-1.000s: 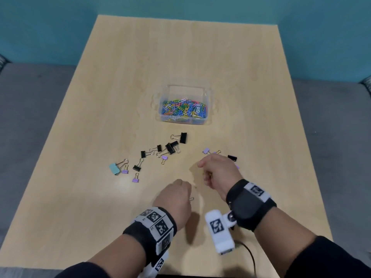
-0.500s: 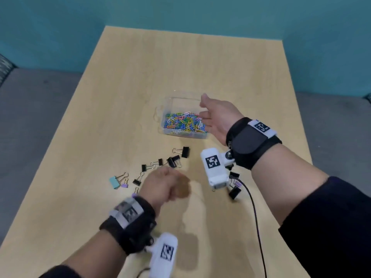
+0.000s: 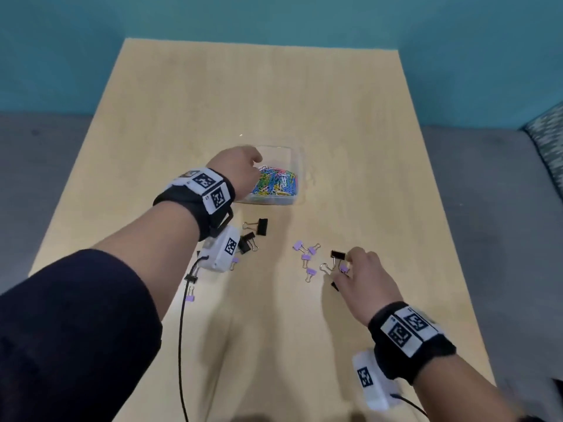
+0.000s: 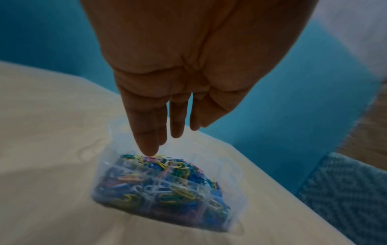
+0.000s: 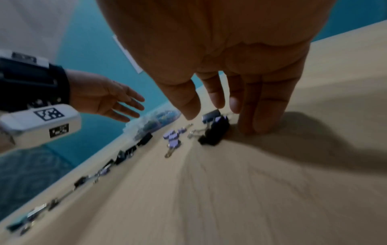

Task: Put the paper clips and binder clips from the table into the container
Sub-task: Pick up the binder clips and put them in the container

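A clear plastic container [image 3: 298, 190] [image 4: 235, 175] holding a heap of coloured paper clips [image 3: 278, 182] [image 4: 167, 184] stands mid-table. My left hand [image 3: 243, 169] [image 4: 167, 136] hovers over it, fingers straight and pointing down just above the heap, holding nothing. Right of centre, my right hand [image 3: 350, 266] [image 5: 211, 112] reaches down with spread fingers, two fingertips [image 5: 257, 126] on the table beside a black binder clip [image 3: 338, 254] [image 5: 213, 134]. Several small purple binder clips [image 3: 305, 257] [image 5: 172, 138] lie just left of it. Nothing is pinched.
More black binder clips [image 3: 262, 226] and two purple ones [image 3: 190, 297] lie left of centre, partly hidden by my left wrist camera [image 3: 221, 248] and its cable. The wooden table [image 3: 274, 86] stretches back to a teal wall. Grey floor lies on both sides.
My left hand rose from the near table and travelled to above the container, opening. My right hand left the container and came down at the binder clips on the right.
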Demonstrator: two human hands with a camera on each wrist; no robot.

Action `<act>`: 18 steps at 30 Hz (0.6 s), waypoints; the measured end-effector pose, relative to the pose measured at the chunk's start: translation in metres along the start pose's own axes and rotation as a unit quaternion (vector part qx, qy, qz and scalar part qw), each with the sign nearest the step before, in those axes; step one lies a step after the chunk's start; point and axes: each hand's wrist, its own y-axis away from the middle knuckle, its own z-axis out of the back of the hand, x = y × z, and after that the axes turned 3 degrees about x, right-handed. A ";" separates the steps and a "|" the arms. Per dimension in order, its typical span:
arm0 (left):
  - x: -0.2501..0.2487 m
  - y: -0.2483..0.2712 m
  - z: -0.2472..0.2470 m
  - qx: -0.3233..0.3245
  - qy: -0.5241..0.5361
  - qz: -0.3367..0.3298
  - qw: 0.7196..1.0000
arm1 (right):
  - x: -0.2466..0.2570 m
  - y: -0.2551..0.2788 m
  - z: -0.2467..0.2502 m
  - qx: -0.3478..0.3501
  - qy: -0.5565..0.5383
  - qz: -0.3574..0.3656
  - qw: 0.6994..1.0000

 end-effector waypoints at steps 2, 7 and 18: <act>0.014 0.014 0.003 -0.026 0.030 0.015 0.999 | 0.003 -0.001 -0.008 -0.005 0.007 0.010 1.000; 0.094 0.074 0.016 -0.074 0.058 0.119 0.988 | 0.004 -0.010 -0.013 -0.015 0.029 0.023 0.999; 0.172 0.139 -0.017 0.006 -0.079 0.220 0.972 | 0.004 -0.004 -0.015 -0.010 0.031 0.044 0.999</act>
